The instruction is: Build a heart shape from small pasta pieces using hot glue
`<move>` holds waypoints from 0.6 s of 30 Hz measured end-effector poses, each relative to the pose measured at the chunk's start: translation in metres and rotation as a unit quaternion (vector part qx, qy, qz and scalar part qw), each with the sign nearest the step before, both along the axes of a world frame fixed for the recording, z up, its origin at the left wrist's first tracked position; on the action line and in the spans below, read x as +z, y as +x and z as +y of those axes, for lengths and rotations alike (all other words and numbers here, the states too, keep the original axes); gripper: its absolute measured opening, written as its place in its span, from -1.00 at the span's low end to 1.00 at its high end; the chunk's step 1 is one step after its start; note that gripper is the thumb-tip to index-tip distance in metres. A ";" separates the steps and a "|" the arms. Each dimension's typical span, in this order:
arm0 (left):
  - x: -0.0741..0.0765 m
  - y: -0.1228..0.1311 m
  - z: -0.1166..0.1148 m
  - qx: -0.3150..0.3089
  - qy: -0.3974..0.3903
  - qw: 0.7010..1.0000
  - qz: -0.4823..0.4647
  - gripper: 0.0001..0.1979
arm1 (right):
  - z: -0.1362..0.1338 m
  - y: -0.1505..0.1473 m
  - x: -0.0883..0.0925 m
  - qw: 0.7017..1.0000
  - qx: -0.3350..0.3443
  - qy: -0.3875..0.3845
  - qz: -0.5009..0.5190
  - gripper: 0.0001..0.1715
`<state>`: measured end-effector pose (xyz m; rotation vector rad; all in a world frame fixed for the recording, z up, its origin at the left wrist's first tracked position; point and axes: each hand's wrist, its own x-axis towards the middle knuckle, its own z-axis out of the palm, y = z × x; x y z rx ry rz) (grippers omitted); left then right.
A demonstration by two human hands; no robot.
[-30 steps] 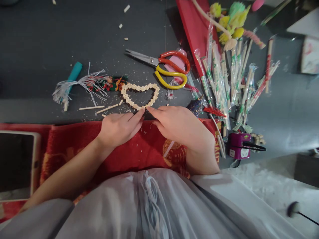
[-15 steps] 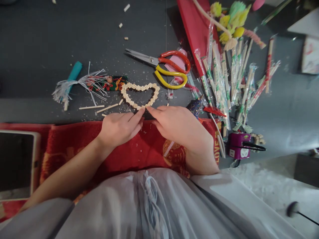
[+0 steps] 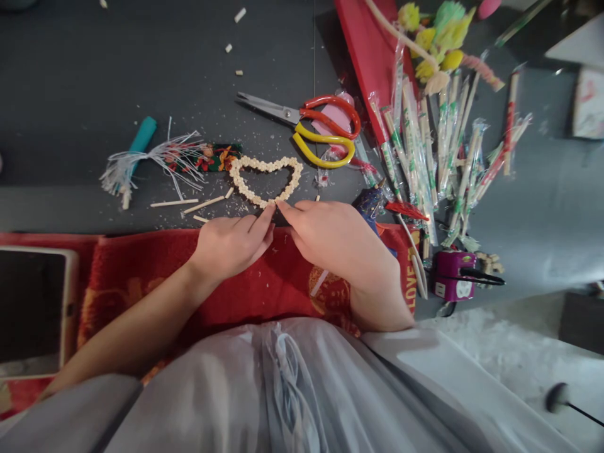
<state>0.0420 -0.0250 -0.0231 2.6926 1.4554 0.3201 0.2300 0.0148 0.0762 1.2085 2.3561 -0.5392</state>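
A heart-shaped loop of small cream bead-like pieces (image 3: 293, 180) lies on the dark table, its point towards me. At that point my left hand (image 3: 233, 242) touches it from the left, index finger stretched and the others curled. My right hand (image 3: 337, 239) meets it from the right with the fingertips close together. Both hands appear to pinch the tip; the thumbs are mostly hidden. Beyond the heart lie scissors (image 3: 290, 114) with one red and one yellow handle. Cut pale sticks (image 3: 204, 206) rest left of it, near a bundle of white threads (image 3: 184, 157).
A red towel (image 3: 141, 270) covers the near edge, with a tablet-like device (image 3: 70, 302) at left. Wrapped chopsticks (image 3: 415, 151) and a red folder (image 3: 363, 56) lie at right. A purple power adapter (image 3: 453, 275) sits nearer. Small scraps dot the table.
My left hand has shifted very slightly at the heart's tip. The heart and the things around it look unmoved.
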 end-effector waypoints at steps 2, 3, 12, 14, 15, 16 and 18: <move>0.000 0.000 0.000 -0.003 0.012 1.000 0.007 -0.56 | 0.000 0.000 0.000 1.000 -0.001 0.000 0.000 -0.42; 0.000 0.000 0.000 -0.005 0.016 1.000 0.009 -0.57 | 0.000 0.000 0.000 1.000 -0.001 0.000 0.001 -0.42; -0.003 0.000 -0.002 0.006 0.003 1.000 0.015 -0.56 | -0.001 0.000 -0.001 1.000 0.002 0.007 0.004 -0.42; -0.004 -0.001 -0.002 0.006 0.004 1.000 0.010 -0.56 | -0.001 0.000 -0.001 1.000 0.001 0.009 0.002 -0.43; -0.005 -0.001 -0.002 0.006 0.007 1.000 0.008 -0.56 | -0.001 0.000 -0.001 1.000 0.001 0.009 0.002 -0.43; -0.005 -0.001 -0.002 0.006 0.008 1.000 0.005 -0.56 | -0.001 0.000 -0.001 1.000 0.001 0.010 0.002 -0.43; -0.004 -0.001 -0.002 0.006 0.000 1.000 -0.007 -0.56 | -0.001 0.000 -0.001 1.000 0.001 0.012 0.003 -0.43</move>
